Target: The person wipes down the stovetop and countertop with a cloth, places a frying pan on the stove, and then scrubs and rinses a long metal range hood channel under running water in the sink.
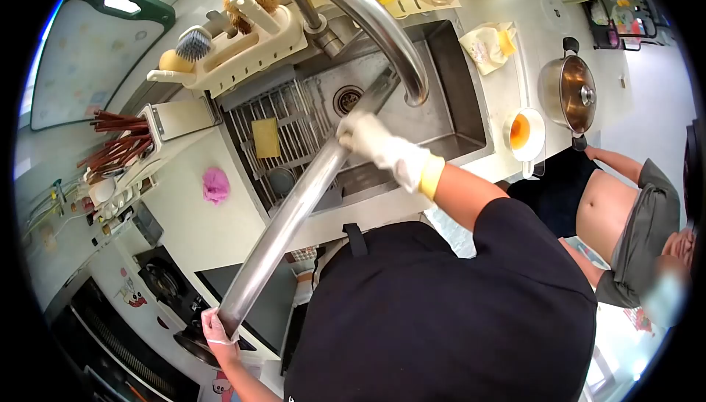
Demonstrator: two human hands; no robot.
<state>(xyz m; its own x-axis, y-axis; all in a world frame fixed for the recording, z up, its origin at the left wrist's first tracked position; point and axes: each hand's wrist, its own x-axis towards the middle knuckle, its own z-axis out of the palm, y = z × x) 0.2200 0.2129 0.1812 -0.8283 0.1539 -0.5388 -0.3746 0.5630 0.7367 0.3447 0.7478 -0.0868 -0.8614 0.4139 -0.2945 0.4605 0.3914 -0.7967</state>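
A long, shiny metal strip (290, 214) runs diagonally from the sink down to the lower left. My right hand (382, 148), in a white glove with a yellow cuff, is closed around its upper part, above the sink (471, 153). At its lower end, my left hand (218, 332), in a thin pale glove, grips the edge. The far end reaches near the drain (347, 99), under the curved steel faucet (375, 16). Beside the strip, a yellow sponge (266, 138) lies on a wire rack (300, 108) in the sink.
Left of the sink lie a pink scrubber (215, 185) and a holder with chopsticks (121, 137). A brush caddy (246, 53) stands behind. On the right are a white handled bowl (535, 137) and a lidded pot (576, 93). Another person (651, 237) stands at far right.
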